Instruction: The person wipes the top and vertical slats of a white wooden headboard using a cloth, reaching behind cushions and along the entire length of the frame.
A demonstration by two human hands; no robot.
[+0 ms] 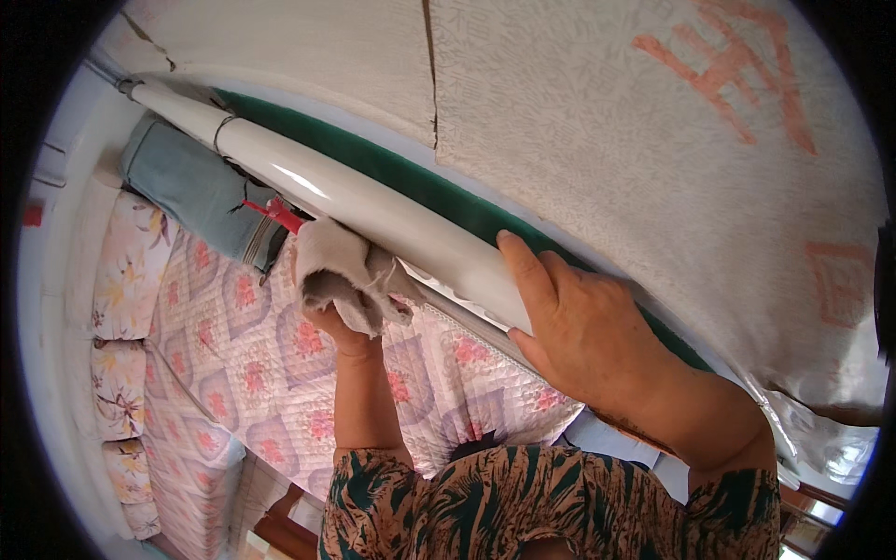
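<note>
A glossy white pipe runs slantwise along the wall, from the upper left to my right hand. My right hand is closed around its near part, the thumb on the lower side and the fingers reaching over the top. In my left hand is a crumpled beige-grey cloth, held just below the pipe. The cloth hides most of the left fingers. Right beside the cloth's upper left edge, a red strip shows. Wire ties circle the pipe farther along.
Behind the pipe lies a dark green band against a pale papered wall with orange strokes. Below spreads a pink floral quilt. A folded blue-grey blanket sits at the far left, near flowered cushions.
</note>
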